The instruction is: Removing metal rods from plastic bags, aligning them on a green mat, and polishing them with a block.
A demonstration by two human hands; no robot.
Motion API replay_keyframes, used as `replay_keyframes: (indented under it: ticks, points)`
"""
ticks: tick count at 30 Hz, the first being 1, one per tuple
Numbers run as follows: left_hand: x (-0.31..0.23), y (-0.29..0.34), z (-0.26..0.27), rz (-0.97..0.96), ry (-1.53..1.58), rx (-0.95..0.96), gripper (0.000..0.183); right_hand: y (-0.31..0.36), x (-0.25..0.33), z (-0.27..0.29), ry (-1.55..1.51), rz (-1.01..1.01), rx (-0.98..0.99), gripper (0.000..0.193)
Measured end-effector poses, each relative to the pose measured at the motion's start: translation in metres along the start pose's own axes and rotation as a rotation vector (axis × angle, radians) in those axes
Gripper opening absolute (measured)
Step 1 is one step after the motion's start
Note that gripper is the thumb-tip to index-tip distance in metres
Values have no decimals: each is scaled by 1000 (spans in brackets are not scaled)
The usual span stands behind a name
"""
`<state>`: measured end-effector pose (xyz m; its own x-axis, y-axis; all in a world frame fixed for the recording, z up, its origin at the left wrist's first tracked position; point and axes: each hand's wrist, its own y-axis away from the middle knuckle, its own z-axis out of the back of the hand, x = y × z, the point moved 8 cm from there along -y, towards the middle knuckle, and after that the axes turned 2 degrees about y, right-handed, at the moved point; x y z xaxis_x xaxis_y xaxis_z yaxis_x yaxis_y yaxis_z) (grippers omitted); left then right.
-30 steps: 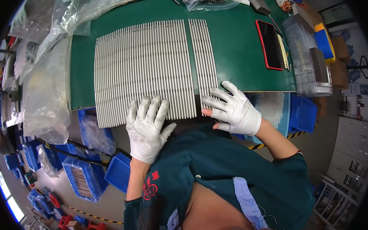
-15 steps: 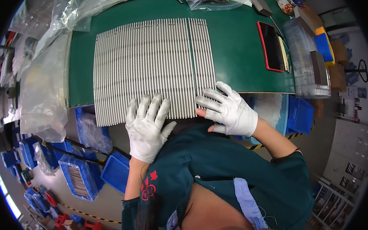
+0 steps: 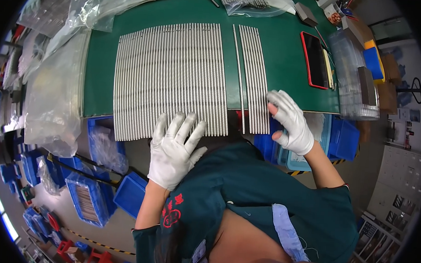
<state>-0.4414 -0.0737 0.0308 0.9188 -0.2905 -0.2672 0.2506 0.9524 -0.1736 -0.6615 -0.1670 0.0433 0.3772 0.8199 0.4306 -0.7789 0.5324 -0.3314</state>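
Observation:
A wide sheet of thin silver metal rods (image 3: 168, 79) lies side by side on a green mat (image 3: 280, 63). A narrow bundle of the same rods (image 3: 254, 76) lies apart to its right, with a single rod (image 3: 239, 80) between them. My left hand (image 3: 174, 148), in a white glove, rests flat with fingers spread on the near ends of the wide sheet. My right hand (image 3: 289, 121), also gloved, has its fingers apart and touches the near end of the narrow bundle.
A red-cased phone (image 3: 314, 58) lies on the mat at right, beside clear plastic boxes (image 3: 353, 82). Clear plastic bags (image 3: 55, 95) cover the left side. Blue bins (image 3: 90, 196) stand below the table edge.
My right hand has slid to the right, and a narrow bundle of rods and a single rod now lie separated from the wide sheet. My left hand has stayed put.

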Motion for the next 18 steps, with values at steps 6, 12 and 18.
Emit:
replay_keyframes:
  ticks: [6, 12, 18]
  points:
    - [-22, -16, -8, -114, 5, 170, 52, -63, -36, -2, 186, -50, -64, 65]
    - [-42, -32, -13, -272, 139, 162, 57, -87, -48, -31, 403, -153, 151, 65]
    - [-69, -52, -22, -445, 187, 135, 55, -80, -57, -27, 460, -179, 138, 60]
